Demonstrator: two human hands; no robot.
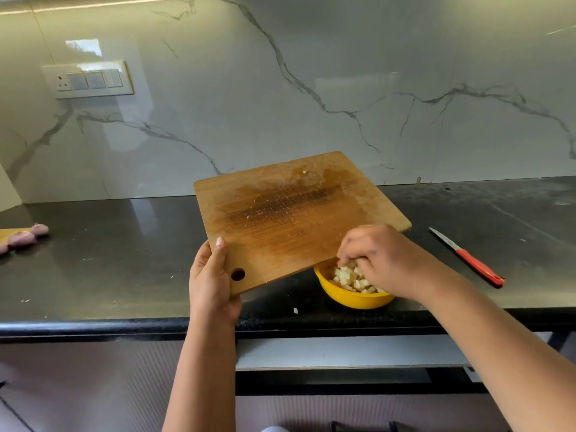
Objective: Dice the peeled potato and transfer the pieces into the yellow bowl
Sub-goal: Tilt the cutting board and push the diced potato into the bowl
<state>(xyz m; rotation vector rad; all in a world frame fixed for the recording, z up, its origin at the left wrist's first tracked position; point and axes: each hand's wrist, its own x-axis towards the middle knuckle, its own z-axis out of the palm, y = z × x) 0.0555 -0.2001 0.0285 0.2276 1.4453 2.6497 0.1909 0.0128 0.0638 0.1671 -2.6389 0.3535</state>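
Wooden and square, its middle scored with knife marks and stained dark, the cutting board (290, 213) is tilting over the yellow bowl (349, 296), its near edge hanging above the rim. The left hand (212, 282) is gripping the board's corner beside the round hanging hole, thumb lying on top. The right hand (380, 260) is reaching into the bowl with curled fingers touching the pale potato cubes (350, 280) heaped inside; whether it is pinching any is unclear. Off to the right, a red-handled knife (467, 257) is lying on the glossy black countertop (109, 269).
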